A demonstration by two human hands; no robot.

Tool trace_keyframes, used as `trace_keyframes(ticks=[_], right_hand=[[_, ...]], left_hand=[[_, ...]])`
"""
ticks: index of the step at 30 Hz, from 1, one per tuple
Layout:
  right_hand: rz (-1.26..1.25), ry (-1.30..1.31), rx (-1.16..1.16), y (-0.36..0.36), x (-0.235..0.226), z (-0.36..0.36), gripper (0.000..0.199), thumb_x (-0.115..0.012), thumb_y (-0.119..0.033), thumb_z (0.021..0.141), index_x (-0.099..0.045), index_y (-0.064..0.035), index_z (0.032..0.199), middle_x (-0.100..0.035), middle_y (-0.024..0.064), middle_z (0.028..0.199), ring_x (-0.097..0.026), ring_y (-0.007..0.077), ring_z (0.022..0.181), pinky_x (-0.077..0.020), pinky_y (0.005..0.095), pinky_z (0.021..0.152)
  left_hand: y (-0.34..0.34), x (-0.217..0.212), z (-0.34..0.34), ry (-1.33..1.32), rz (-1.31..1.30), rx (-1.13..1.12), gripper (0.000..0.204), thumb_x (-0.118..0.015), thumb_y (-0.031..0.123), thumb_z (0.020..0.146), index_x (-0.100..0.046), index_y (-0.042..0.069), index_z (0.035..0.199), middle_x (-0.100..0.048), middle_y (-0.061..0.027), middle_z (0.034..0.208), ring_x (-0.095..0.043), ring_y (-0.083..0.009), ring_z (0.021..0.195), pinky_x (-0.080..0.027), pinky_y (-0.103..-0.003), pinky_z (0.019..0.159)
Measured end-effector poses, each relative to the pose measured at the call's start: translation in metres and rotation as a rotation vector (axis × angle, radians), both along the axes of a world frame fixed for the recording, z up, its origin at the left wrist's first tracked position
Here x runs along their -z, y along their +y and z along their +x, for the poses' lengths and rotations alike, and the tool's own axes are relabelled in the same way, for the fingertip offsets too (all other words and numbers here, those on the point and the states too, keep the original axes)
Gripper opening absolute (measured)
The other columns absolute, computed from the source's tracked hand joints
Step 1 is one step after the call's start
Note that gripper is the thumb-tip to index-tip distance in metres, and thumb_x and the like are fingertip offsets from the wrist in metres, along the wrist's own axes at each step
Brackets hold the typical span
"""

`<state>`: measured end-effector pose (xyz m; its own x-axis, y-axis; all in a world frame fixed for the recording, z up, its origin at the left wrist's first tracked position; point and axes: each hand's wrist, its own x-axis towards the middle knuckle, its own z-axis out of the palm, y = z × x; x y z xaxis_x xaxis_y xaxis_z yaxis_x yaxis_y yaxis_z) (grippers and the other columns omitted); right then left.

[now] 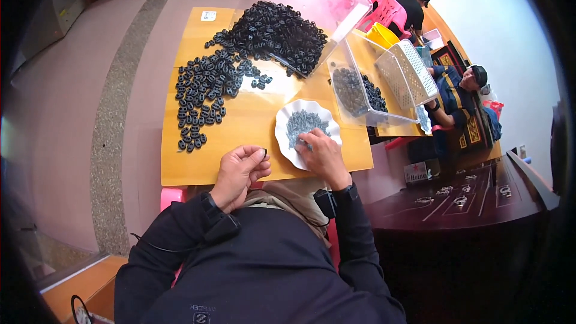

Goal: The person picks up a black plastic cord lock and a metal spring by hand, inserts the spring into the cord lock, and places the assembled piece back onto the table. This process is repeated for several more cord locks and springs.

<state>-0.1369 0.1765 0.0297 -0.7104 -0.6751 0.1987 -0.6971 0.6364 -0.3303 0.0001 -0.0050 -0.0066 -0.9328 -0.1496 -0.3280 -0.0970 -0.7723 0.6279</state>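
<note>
A free lane over the wooden table (252,123) runs between the black pieces (201,99) and white plate (283,129); a clear bin (393,121) obstructs beyond.

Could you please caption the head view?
Left hand pinching a black piece, right hand over a white dish of grey pieces.

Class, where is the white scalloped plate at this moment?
In the head view, the plate sits just right of centre by the table's near edge, under the right hand, right of the black pieces.
</note>
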Motion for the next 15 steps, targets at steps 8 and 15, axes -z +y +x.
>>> trace_keyframes(ticks=[8, 15], right_hand=[[-0.03, 0.04, -0.012, 0.003, 0.013, -0.01, 0.011, -0.067, -0.011, 0.079, -0.07, -0.0098, 0.09, -0.063, 0.0091, 0.085, -0.064, 0.0318, 0.077, -0.0499, 0.0396, 0.067], [-0.019, 0.027, -0.018, 0.002, 0.01, -0.006, 0.007, -0.064, -0.009, 0.082, -0.067, -0.0069, 0.088, -0.063, 0.0105, 0.086, -0.063, 0.0326, 0.078, -0.0496, 0.0407, 0.067]], left_hand=[[-0.001, 0.0, -0.002, -0.01, -0.001, 0.004, 0.013, -0.06, 0.012, 0.094, -0.059, 0.002, 0.102, -0.063, -0.0057, 0.088, -0.063, -0.0119, 0.076, -0.056, -0.025, 0.072], [-0.001, 0.0, -0.002, -0.019, -0.001, 0.018, 0.013, -0.06, 0.011, 0.094, -0.059, 0.002, 0.103, -0.063, -0.0052, 0.088, -0.063, -0.0115, 0.076, -0.056, -0.025, 0.072]])
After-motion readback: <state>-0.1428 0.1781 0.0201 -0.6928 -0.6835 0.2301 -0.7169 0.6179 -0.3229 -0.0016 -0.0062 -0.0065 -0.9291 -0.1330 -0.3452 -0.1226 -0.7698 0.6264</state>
